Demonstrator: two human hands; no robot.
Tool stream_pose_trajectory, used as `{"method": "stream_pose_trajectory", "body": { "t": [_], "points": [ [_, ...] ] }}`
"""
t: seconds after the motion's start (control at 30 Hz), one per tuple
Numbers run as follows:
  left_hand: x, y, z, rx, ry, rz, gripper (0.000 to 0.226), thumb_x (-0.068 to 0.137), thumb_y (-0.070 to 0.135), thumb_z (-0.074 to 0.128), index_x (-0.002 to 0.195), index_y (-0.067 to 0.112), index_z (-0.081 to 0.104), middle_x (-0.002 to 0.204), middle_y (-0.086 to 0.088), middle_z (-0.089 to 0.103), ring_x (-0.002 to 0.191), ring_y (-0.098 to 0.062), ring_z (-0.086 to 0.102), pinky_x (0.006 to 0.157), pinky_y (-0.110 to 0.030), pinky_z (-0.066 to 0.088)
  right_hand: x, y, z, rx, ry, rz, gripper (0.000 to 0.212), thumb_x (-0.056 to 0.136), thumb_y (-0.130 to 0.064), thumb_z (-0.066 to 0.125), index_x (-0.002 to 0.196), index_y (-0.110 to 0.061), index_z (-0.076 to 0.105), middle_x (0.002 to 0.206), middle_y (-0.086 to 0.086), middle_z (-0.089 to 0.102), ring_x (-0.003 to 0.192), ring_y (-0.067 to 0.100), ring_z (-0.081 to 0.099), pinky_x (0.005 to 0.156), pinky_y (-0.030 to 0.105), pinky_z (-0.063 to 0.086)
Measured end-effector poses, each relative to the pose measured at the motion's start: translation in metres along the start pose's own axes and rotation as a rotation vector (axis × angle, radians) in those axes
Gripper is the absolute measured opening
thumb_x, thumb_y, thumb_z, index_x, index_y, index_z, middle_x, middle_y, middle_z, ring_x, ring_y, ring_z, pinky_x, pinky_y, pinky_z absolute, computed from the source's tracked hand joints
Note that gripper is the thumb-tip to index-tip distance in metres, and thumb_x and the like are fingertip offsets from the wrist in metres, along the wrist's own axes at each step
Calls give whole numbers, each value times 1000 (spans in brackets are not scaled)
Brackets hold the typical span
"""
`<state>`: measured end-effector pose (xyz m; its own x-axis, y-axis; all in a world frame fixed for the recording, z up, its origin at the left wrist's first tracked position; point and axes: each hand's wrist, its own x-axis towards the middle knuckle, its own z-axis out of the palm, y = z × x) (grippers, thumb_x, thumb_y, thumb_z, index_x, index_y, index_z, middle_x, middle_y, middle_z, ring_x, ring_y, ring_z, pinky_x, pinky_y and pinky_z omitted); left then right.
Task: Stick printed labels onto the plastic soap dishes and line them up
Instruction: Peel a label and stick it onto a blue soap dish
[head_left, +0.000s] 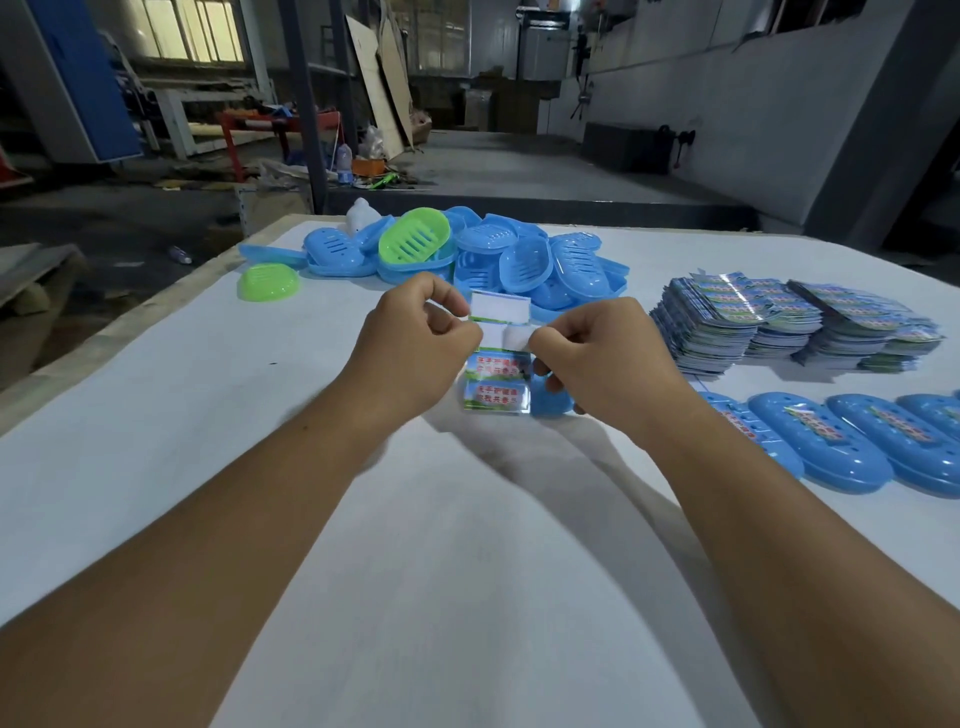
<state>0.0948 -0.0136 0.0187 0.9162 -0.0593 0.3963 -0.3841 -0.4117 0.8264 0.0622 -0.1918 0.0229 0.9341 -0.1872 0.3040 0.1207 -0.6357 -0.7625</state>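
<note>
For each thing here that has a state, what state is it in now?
Left hand: pinching the label sheet.
Right hand: pinching the label sheet.
Label sheet: held up, partly peeled.
Piled dishes: unlabelled heap.
Row of dishes: labelled, lined up.
Label stacks: stacked, unused.

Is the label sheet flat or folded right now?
Folded: the sheet bends at the fingers, white backing turned up above, printed labels hanging below, pinched by left hand and right hand.

Dim, fisheye-warped, perhaps slightly soft.
</note>
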Motion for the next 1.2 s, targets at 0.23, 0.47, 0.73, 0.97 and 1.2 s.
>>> {"method": "stream_pose_trajectory", "body": {
  "t": [0.23, 0.47, 0.73, 0.97, 1.2],
  "points": [
    [10, -7, -6, 116, 13, -190, 16, 91, 17, 48, 82, 28, 55, 81, 8, 62, 70, -5, 61, 53, -22, 39, 2, 4, -1, -43, 5, 53, 29, 80, -25, 59, 61, -6, 71, 53, 0, 68, 40, 4, 54, 49, 28, 52],
    [8, -11, -2, 155, -50, -228, 22, 93, 11, 40, 86, 30, 50, 84, 9, 59, 71, -9, 64, 52, -25, 40, 2, 4, -3, -166, -8, 34, 29, 81, -25, 57, 66, -4, 72, 59, 7, 70, 53, 23, 64, 61, 47, 61],
    [13, -16, -15, 438, -26, -148, 23, 94, 4, 42, 101, 26, 47, 94, 2, 58, 87, -20, 60, 59, -31, 39, 3, 5, -4, -286, 41, 9, 34, 83, -26, 53, 81, 4, 68, 77, 24, 68, 51, 20, 44, 63, 47, 57],
    [11, -25, -39, 1049, -59, -241, 29, 92, 19, 53, 120, 18, 45, 107, -9, 63, 94, -30, 57, 71, -37, 42, 2, 4, -2, -219, 33, 37, 35, 78, -29, 55, 78, 3, 69, 77, 24, 67, 50, 18, 44, 51, 39, 49],
    [6, -6, -19, 387, 39, -60, 6, 88, 31, 67, 84, 27, 68, 81, 15, 68, 79, 0, 62, 71, -31, 51, 0, 1, -1, -184, 40, 15, 34, 76, -30, 57, 73, 3, 68, 73, 23, 65, 49, 16, 43, 54, 28, 41]
  ]
}}
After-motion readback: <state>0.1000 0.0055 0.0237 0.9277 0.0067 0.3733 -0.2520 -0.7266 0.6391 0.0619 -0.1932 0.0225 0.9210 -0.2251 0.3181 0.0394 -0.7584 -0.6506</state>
